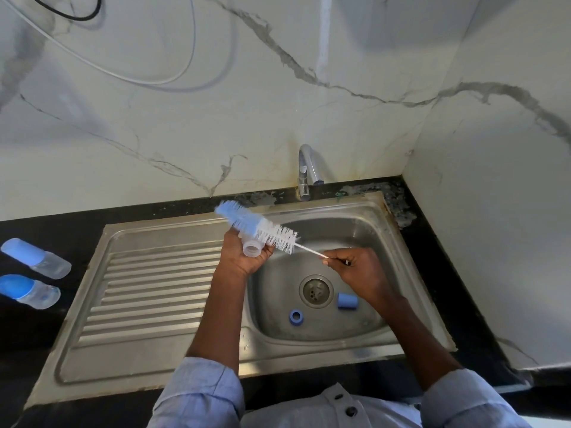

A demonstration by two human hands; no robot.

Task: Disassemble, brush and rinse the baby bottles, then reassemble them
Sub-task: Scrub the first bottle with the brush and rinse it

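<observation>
Head view looks down on my two hands over the steel sink [383,273]. My left hand [244,257] is curled round a clear, uncapped bottle [251,247], its open mouth turned toward me, held over the basin's left edge. My right hand [355,270] pinches the thin white handle of the bottle brush [256,225], whose blue and white bristles lie across the top of the bottle, just outside it, pointing up and left. Down in the basin, near the drain [315,291], lie two loose blue parts: a cap [347,301] on its side just right of the drain, and a screw ring [296,316] lower left of it, hole facing up. I cannot tell whether any water stands in the basin or bottle. On the dark tabletop [18,335] left of the ribbed drainboard [148,288], two capped bottles [35,257] [29,291] lie on their sides, blue caps on, near each other. A tap [307,168] rises behind the basin.
</observation>
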